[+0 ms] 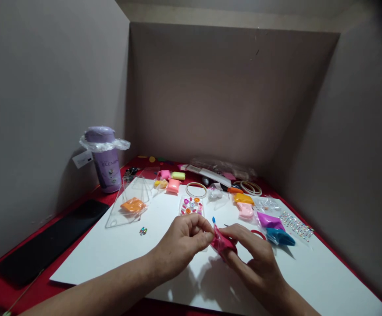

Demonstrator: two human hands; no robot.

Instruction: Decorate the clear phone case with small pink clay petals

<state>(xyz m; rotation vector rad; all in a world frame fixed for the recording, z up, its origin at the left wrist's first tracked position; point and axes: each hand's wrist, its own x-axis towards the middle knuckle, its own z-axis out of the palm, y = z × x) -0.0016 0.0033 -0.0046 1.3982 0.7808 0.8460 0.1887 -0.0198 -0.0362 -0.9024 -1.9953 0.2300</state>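
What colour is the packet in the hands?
The packet is deep pink; the head view shows it.

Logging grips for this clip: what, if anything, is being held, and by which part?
A pink plastic-wrapped packet: the left hand pinches its left edge, while the right hand grips its right side.
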